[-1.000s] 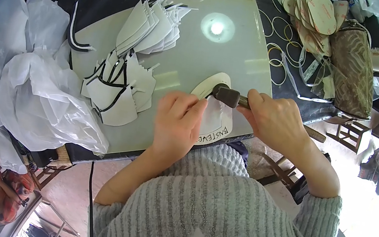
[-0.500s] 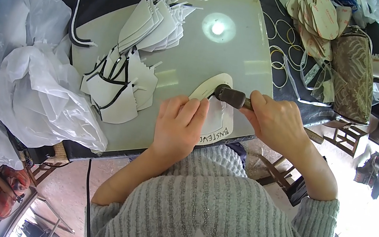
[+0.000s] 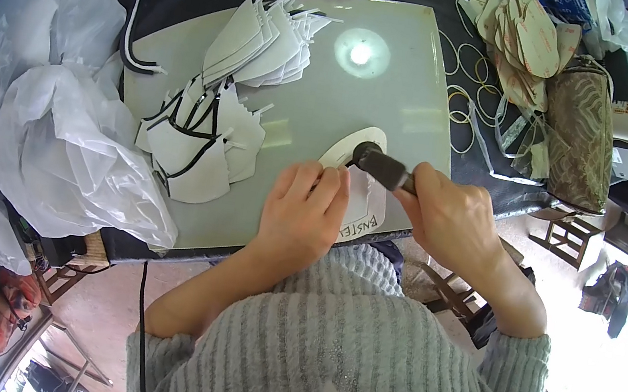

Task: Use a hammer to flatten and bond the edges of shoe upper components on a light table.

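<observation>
My right hand [image 3: 453,217] is closed round the handle of a hammer [image 3: 381,165]. Its dark head rests on or just over a white cut piece [image 3: 359,191] that has a bit of black strip by it. That piece lies on a cream, round-topped template [image 3: 372,134] with hand-drawn marks. My left hand [image 3: 304,204] is closed, its bent fingers pressing on the white piece's left side beside the hammer head. Whatever sits under the fingertips is hidden. To the left lie white cut pieces joined by black straps [image 3: 194,154] and a fanned stack of white pieces [image 3: 260,40].
A grey-green board [image 3: 356,101] covers much of the dark table. Crumpled clear plastic [image 3: 78,145] reaches its left edge. On the right are thin cords [image 3: 475,98], a stack of beige printed pieces [image 3: 520,36] and a brown patterned pouch [image 3: 580,134]. Black and white straps [image 3: 133,23] lie at far left.
The hammer has turned slightly, its handle side now lower, and my right hand has shifted down a little. My left hand stays pressed on the piece. The whole view has shifted slightly.
</observation>
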Action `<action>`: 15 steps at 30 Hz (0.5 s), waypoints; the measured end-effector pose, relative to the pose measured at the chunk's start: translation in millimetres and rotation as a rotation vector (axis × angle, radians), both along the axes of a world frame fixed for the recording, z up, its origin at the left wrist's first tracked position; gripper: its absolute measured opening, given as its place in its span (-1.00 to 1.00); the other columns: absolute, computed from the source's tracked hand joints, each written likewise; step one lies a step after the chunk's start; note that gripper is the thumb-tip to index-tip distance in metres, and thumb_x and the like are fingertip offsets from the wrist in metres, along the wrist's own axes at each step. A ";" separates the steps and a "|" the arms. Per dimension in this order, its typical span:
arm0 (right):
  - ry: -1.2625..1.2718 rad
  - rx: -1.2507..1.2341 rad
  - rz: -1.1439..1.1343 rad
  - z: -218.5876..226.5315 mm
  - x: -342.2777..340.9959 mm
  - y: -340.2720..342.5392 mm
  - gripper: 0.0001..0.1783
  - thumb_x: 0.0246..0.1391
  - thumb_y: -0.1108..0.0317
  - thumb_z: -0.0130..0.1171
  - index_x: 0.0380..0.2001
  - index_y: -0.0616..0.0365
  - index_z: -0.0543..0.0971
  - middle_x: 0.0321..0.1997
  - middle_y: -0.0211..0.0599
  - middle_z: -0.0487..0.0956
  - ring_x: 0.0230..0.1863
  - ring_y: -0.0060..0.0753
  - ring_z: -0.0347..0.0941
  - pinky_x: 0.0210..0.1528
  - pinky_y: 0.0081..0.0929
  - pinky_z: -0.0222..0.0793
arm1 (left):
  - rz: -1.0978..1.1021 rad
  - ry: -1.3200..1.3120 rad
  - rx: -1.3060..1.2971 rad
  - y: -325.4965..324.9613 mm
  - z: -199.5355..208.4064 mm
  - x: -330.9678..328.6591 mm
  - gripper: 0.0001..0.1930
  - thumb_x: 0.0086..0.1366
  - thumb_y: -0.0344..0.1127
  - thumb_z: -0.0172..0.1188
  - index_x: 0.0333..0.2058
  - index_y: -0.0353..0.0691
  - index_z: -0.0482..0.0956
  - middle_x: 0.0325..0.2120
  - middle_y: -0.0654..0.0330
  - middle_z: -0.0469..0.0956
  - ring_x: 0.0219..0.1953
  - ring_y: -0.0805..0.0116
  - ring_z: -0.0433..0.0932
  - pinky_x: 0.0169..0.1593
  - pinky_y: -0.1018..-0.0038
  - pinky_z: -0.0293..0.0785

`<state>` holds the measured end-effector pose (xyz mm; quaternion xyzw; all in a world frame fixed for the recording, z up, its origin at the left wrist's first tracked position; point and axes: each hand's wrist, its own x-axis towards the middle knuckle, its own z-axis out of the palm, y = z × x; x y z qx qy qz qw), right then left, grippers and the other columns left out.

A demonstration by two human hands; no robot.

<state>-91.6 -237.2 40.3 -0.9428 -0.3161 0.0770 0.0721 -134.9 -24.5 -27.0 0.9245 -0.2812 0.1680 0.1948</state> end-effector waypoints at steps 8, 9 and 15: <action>0.028 -0.013 -0.068 -7.9 -8.3 2.6 -0.62 0.20 0.10 0.19 -0.47 0.14 0.34 -0.69 -0.33 0.46 -0.73 -0.28 0.47 -0.71 -0.39 0.34 | 0.011 0.039 -0.009 0.6 1.9 -5.0 -0.67 0.03 -0.43 0.18 -0.18 -0.40 0.59 -0.25 0.12 0.45 -0.17 0.17 0.45 -0.09 0.27 0.42; 0.062 -0.019 -0.082 -7.0 -7.9 3.4 -0.63 0.19 0.14 0.21 -0.46 0.17 0.33 -0.67 -0.27 0.46 -0.71 -0.20 0.46 -0.69 -0.33 0.34 | 0.013 0.041 -0.007 0.3 -0.7 -5.1 -0.67 0.03 -0.43 0.18 -0.18 -0.40 0.59 -0.25 0.12 0.45 -0.17 0.17 0.45 -0.09 0.27 0.42; 0.099 -0.024 -0.108 -9.4 -10.8 0.4 -0.64 0.18 0.19 0.23 -0.44 0.19 0.33 -0.64 -0.22 0.46 -0.68 -0.11 0.47 -0.67 -0.26 0.33 | 0.183 0.228 -0.399 1.9 -4.3 -5.6 -0.72 0.06 -0.52 0.28 -0.19 -0.27 0.62 -0.29 0.24 0.50 -0.18 0.19 0.48 -0.12 0.27 0.36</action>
